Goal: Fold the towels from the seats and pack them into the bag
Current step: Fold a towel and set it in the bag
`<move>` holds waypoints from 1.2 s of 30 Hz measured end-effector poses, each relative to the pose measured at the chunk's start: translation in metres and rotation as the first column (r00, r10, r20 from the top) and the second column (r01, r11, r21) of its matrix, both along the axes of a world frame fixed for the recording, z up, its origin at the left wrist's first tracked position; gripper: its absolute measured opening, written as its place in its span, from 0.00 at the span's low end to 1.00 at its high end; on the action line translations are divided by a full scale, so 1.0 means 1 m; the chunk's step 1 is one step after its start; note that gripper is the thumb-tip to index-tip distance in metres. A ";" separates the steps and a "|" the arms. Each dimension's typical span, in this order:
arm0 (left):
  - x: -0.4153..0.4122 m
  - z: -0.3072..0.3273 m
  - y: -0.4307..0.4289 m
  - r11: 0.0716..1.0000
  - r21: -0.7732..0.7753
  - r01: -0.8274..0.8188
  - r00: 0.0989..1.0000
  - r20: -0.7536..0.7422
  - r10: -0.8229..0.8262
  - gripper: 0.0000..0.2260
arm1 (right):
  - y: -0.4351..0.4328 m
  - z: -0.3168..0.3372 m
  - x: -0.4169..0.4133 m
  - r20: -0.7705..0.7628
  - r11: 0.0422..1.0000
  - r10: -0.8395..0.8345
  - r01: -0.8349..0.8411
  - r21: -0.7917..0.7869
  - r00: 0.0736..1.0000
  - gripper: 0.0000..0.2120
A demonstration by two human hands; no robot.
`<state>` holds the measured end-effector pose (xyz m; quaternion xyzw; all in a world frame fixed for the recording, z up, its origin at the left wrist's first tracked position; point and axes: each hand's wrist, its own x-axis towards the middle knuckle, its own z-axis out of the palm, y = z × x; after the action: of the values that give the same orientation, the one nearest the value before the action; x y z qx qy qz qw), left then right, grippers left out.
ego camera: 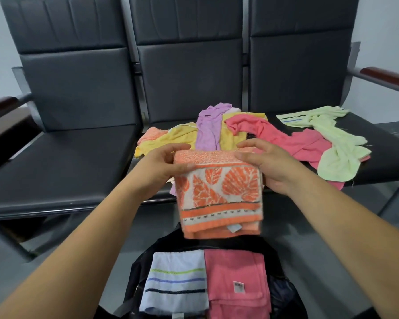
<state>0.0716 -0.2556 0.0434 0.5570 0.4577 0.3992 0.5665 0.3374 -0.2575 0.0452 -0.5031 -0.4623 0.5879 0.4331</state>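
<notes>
Left hand and right hand are pinching the folded orange towel by its top corners, dangling it above the near bag. It's looking soft, light and floppy, so I'd be pinching every layer.

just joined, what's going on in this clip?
A person is packing towels. Both hands, left hand and right hand, hold a folded orange leaf-print towel above an open black bag. Two folded towels already lie in the bag side by side: a blue striped towel and a pink towel. Unfolded ones remain on the seats: a yellow, purple and coral pile, and a pale green towel.
</notes>
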 end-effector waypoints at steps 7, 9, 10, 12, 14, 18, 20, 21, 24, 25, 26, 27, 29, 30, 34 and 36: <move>0.005 -0.012 0.007 0.978 0.197 -0.064 0.876 -0.459 0.150 0.32 | -0.007 0.000 0.012 -0.034 0.994 0.106 -0.105 0.012 0.994 0.19; 0.007 -0.014 0.006 0.958 0.286 -0.023 0.785 -0.588 0.194 0.28 | -0.009 -0.007 0.012 0.175 0.991 0.084 -0.101 0.090 0.981 0.27; 0.009 -0.014 0.005 0.946 0.323 0.005 0.747 -0.631 0.212 0.24 | -0.011 -0.010 0.012 0.314 0.985 0.049 -0.098 0.142 0.948 0.28; 0.013 -0.014 0.002 0.932 0.359 0.046 0.701 -0.676 0.226 0.17 | -0.016 -0.012 0.014 0.487 0.970 -0.034 -0.089 0.227 0.873 0.27; 0.018 -0.017 -0.001 0.922 0.382 0.064 0.695 -0.680 0.234 0.10 | -0.021 -0.017 0.017 0.521 0.962 -0.075 -0.075 0.262 0.850 0.24; 0.028 -0.034 -0.006 0.927 0.368 0.073 0.764 -0.618 0.185 0.07 | -0.026 -0.037 0.031 0.559 0.951 -0.121 -0.066 0.303 0.820 0.13; 0.037 -0.042 -0.014 0.959 0.280 0.031 0.887 -0.449 0.103 0.07 | -0.028 -0.050 0.040 0.470 0.947 -0.161 0.001 0.322 0.868 0.12; 0.042 -0.047 -0.017 0.975 0.220 0.012 0.937 -0.342 0.066 0.07 | -0.031 -0.056 0.042 0.365 0.953 -0.156 0.043 0.299 0.918 0.11; 0.055 -0.071 -0.025 0.998 0.051 -0.034 0.992 -0.120 0.040 0.06 | -0.041 -0.080 0.045 0.003 0.982 -0.129 0.128 0.137 0.992 0.10; 0.058 -0.082 -0.025 0.999 0.005 -0.047 0.995 -0.092 0.047 0.10 | -0.044 -0.089 0.044 -0.057 0.987 -0.140 0.144 0.076 0.989 0.10; 0.061 -0.092 -0.027 0.998 -0.024 -0.066 0.993 -0.096 0.064 0.13 | -0.046 -0.098 0.043 -0.103 0.987 -0.157 0.159 0.013 0.982 0.11; 0.064 -0.102 -0.028 0.995 -0.022 -0.094 0.985 -0.149 0.089 0.14 | -0.049 -0.107 0.042 -0.120 0.983 -0.184 0.179 -0.048 0.976 0.12; 0.069 -0.120 -0.033 0.986 0.019 -0.164 0.929 -0.335 0.161 0.13 | -0.052 -0.128 0.038 -0.097 0.957 -0.251 0.231 -0.178 0.963 0.11; 0.072 -0.129 -0.037 0.983 0.020 -0.180 0.898 -0.403 0.173 0.13 | -0.054 -0.139 0.037 -0.069 0.938 -0.271 0.248 -0.242 0.960 0.09; 0.074 -0.177 -0.054 0.991 -0.083 -0.103 0.788 -0.614 0.031 0.15 | -0.062 -0.197 0.032 0.124 0.855 -0.281 0.307 -0.418 0.952 0.09; 0.074 -0.206 -0.063 0.984 -0.157 -0.083 0.733 -0.678 -0.047 0.16 | -0.069 -0.227 0.030 0.240 0.823 -0.234 0.324 -0.467 0.942 0.10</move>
<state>0.1452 -0.3188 -0.1624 0.6072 0.6717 0.1316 0.4035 0.3676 -0.3265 -0.1821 -0.7091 -0.2510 0.5715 0.3280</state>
